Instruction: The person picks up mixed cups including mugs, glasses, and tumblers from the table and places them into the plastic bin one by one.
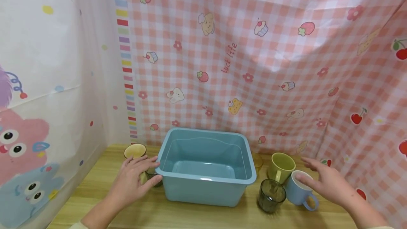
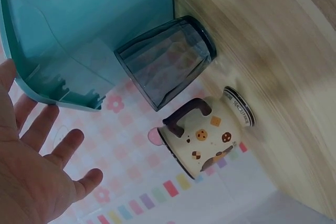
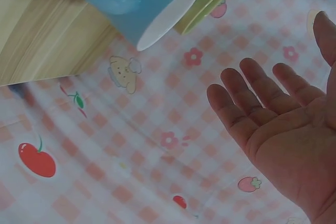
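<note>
A blue plastic tub (image 1: 205, 192) stands in the middle of the table with nothing in it. My left hand (image 1: 135, 177), fingers spread, is at the tub's left rim, above a dark clear glass (image 2: 168, 61) and a cream mug (image 2: 212, 135) with cookie pictures. That glass is mostly hidden by the hand in the head view. On the right, my right hand (image 1: 329, 183) hovers over a light blue mug (image 1: 295, 191), its fingers loosely extended and holding nothing. Beside this mug are a green mug (image 1: 283, 167) and a smoky glass (image 1: 271, 200).
An amber glass (image 1: 258, 162) shows partly behind the tub's right side. The wood table (image 1: 178, 215) backs onto a pink checked cloth (image 1: 203, 56). A white printed cloth (image 1: 57, 56) hangs on the left, and more checked cloth closes the right side.
</note>
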Motion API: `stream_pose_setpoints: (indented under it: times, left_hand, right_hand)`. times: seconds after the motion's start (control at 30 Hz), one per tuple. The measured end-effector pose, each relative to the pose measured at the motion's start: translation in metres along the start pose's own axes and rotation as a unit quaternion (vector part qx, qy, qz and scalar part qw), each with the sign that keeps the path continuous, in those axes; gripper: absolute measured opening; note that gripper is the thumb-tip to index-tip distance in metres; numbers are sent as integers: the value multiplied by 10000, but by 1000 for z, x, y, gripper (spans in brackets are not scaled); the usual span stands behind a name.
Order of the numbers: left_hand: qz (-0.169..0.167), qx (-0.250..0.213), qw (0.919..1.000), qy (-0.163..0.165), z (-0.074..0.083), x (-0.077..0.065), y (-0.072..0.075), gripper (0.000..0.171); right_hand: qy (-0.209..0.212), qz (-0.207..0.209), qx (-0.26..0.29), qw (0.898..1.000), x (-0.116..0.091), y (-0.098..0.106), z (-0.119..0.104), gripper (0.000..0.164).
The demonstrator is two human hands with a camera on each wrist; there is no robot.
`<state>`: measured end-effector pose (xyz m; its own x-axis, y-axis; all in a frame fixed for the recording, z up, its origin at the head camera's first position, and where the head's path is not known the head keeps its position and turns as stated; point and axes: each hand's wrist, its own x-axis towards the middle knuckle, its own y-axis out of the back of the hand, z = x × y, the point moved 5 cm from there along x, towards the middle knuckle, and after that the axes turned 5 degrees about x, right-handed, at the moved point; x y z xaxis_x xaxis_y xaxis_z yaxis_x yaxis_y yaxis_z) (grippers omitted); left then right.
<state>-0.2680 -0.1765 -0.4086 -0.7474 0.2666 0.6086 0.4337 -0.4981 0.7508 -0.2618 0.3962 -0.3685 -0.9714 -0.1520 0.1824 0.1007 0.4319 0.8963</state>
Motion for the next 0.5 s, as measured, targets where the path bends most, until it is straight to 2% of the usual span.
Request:
stream_pose_setpoints:
  times: [0.3, 0.5]
  left_hand:
    - [75, -64, 9999, -40, 0, 2, 0, 38]
    - [96, -50, 9999, -58, 0, 1, 0, 36]
  right_hand:
    - [343, 38, 65, 9994, 3, -5, -14, 71]
    - [358, -66, 69, 9993, 3, -13, -19, 70]
